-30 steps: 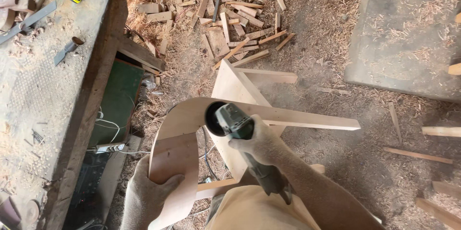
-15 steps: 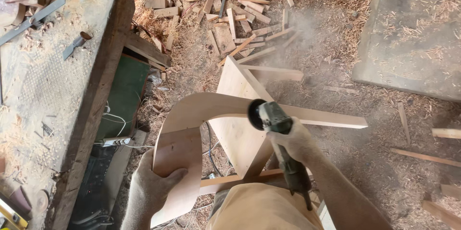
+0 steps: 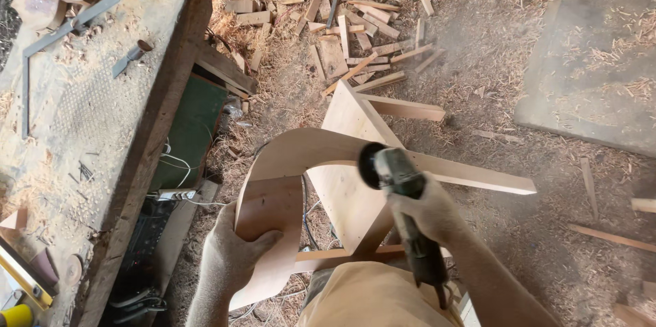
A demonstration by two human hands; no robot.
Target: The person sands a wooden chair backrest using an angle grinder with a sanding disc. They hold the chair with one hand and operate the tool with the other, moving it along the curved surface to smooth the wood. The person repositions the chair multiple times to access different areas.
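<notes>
**At the sanding stool: curved panel under the grinder**

Beneath the right hand point(image 3: 427, 211), a grey-green handheld angle grinder with a dark round disc point(image 3: 395, 175) is held, the fingers wrapped tight round its body; the disc is set against the upper edge of a curved, pale brown bent-plywood panel point(image 3: 287, 163).

Below and to the left of that grip, the left hand point(image 3: 236, 255) is clamped on the panel's lower flat part, thumb laid over the face, fingers hidden behind it.

Under the panel, a pale wooden stool-like stand with slanted legs point(image 3: 355, 190) is seen serving as support; the panel rests across it.

Progress, as judged: the disc is placed near the middle of the arch. The stretch to the left of the disc looks smooth and evenly coloured, though whether it has been worked cannot be told. Fine dust is seen hanging in the air beyond the disc, so grinding is judged to be under way.

Well to the left of both hands, a dusty grey workbench point(image 3: 89, 135) is noted, bearing a metal square point(image 3: 61, 33). Beyond the stand, scattered wooden offcuts point(image 3: 355, 19) lie on the shavings-covered floor point(image 3: 478, 81).
</notes>
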